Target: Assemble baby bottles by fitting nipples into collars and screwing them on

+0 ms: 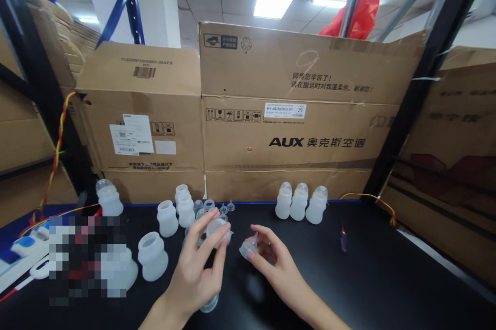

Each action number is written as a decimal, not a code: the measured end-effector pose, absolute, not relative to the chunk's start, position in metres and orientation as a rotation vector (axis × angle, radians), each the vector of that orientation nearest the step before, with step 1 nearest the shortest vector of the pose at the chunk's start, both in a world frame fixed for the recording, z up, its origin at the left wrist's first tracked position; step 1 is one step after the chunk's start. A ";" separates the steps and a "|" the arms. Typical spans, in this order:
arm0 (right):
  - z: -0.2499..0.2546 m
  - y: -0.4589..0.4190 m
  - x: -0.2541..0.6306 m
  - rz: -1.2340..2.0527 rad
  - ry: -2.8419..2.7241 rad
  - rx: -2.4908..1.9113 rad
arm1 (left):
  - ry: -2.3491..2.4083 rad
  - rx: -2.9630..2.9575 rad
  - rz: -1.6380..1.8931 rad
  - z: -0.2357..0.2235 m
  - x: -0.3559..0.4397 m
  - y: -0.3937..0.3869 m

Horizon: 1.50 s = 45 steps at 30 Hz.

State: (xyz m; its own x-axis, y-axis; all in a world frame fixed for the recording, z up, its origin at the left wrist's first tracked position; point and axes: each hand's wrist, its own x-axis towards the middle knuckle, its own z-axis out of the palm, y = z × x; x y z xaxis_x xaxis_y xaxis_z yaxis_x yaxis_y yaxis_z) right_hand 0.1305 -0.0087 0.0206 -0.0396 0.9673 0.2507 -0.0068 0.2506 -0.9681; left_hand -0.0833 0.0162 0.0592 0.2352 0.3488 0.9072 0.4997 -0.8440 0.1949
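Observation:
Near the middle of the black table, my left hand (205, 257) grips a round translucent white cap (217, 231) between thumb and fingers. My right hand (273, 255) is closed on a clear bottle nipple (248, 246) with a ribbed collar, its tip pointing up. The two pieces are apart. Behind my left hand lies a cluster of clear nipples (223, 208) and collars, partly hidden by the fingers. A clear round part (210, 303) sits under my left wrist, also partly covered. Open milky baby bottles (153, 256) stand to the left of my left hand.
Three capped baby bottles (299, 202) stand at the back right, another capped bottle (109, 198) at the back left. A small dark screwdriver (343, 241) lies on the right. Cardboard boxes (248, 144) wall off the back. A blurred patch hides part of the left side.

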 end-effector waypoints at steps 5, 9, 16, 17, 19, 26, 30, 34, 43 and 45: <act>0.022 -0.007 0.131 1.011 -1.324 -0.996 | -0.918 -2.700 -1.716 0.045 -0.071 0.008; 0.025 -0.007 0.136 0.968 -1.258 -0.971 | -1.004 -2.930 -1.861 0.035 -0.064 0.006; 0.033 -0.019 0.141 0.912 -1.390 -0.826 | -1.147 -3.039 -2.162 0.024 -0.049 0.001; 0.034 -0.021 0.141 0.881 -1.437 -0.833 | -1.170 -3.062 -2.196 0.024 -0.047 0.001; 0.034 -0.023 0.141 0.815 -1.521 -0.850 | -1.250 -3.127 -2.225 0.026 -0.044 0.001; 0.035 -0.025 0.144 0.695 -1.667 -0.847 | -1.573 -3.376 -2.006 0.049 -0.044 0.002; 0.038 -0.025 0.151 0.778 -1.699 -0.837 | -1.578 -3.478 -2.009 0.052 -0.045 0.002; 0.042 -0.025 0.159 0.868 -1.780 -0.845 | -1.506 -3.654 -1.925 0.050 -0.049 0.005; 0.056 -0.032 0.171 0.950 -1.872 -0.877 | -1.297 -3.794 -1.876 0.056 -0.051 0.008; 0.056 -0.032 0.174 0.931 -1.896 -0.911 | -1.266 -3.744 -1.911 0.057 -0.050 0.006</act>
State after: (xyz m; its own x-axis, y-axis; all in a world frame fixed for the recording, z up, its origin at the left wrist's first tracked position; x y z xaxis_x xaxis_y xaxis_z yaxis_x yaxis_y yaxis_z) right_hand 0.1736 -0.0323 0.0558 -0.4052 0.8457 0.3473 0.2425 0.4657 -0.8511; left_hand -0.0496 0.0059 0.0567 0.6408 0.7369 0.2154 -0.0890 -0.2074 0.9742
